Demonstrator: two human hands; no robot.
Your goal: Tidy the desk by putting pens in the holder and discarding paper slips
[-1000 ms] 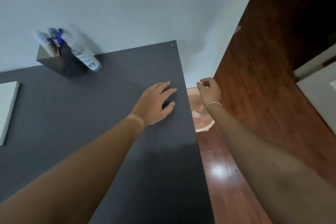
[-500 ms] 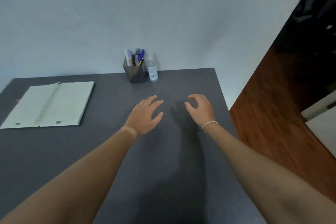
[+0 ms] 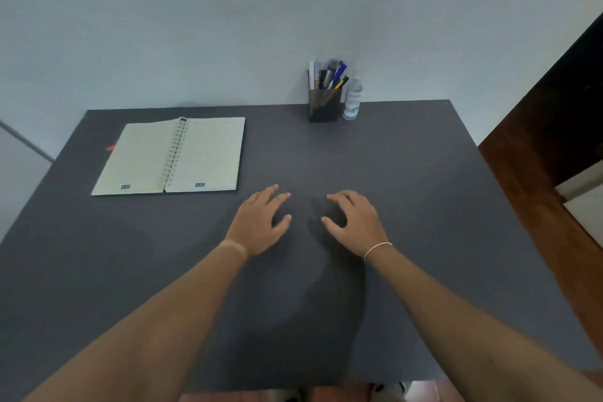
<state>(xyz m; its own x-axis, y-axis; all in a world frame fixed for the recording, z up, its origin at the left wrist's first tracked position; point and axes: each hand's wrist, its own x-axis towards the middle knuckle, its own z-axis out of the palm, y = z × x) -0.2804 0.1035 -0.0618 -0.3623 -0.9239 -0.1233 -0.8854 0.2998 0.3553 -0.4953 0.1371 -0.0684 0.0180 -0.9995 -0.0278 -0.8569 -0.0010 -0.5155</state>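
A dark square pen holder point(image 3: 324, 105) stands at the back of the grey desk point(image 3: 408, 173), against the wall, with several pens point(image 3: 336, 73) sticking out of it. My left hand point(image 3: 259, 222) and my right hand point(image 3: 354, 222) hover side by side over the middle of the desk, palms down, fingers spread, holding nothing. No paper slips show on the desk.
A small clear bottle point(image 3: 352, 101) stands right of the holder. An open spiral notebook point(image 3: 173, 157) lies at the back left, with a small orange bit point(image 3: 111, 148) beside it. Wooden floor point(image 3: 538, 157) lies past the desk's right edge.
The view swung left from the desk's right edge and the bin on the floor. My right hand came back from over the bin to above the desk. Both hands now sit close together.
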